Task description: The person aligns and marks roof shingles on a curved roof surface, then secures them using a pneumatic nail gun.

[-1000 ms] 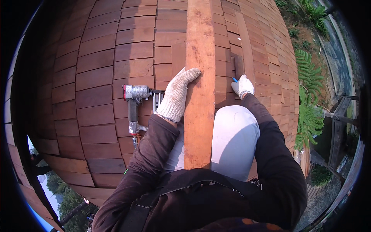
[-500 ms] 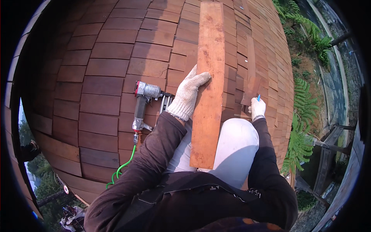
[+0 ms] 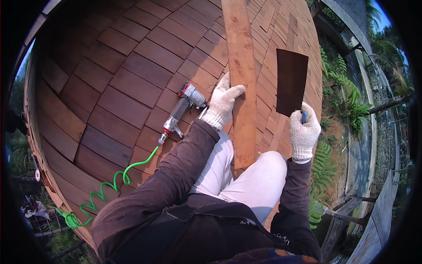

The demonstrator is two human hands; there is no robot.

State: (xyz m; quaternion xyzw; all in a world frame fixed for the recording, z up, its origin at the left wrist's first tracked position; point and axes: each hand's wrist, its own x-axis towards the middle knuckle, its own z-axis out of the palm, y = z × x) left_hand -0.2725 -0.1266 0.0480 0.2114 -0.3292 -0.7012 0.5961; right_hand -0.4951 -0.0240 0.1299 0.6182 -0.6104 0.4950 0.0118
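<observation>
Nearest the camera, the person's white-trousered knees (image 3: 246,176) press against the shingled roof (image 3: 132,83), with dark sleeves reaching up from them. The right hand (image 3: 304,132), gloved, has come up off the roof since a second ago and is now closed around the lower edge of a dark shingle (image 3: 291,81), holding it upright in the air just beside the long board (image 3: 241,75); earlier that hand was low against the shingles. The left hand (image 3: 224,102) stays flat and spread on the long board, pinning it, so the work looks to be at the point of fitting a new piece. The nail gun (image 3: 182,110) lies untouched just left of that hand, its green coiled hose (image 3: 110,185) trailing down. Something blue shows in the right fist, too small to identify; the board's top end is cut off by the frame.
</observation>
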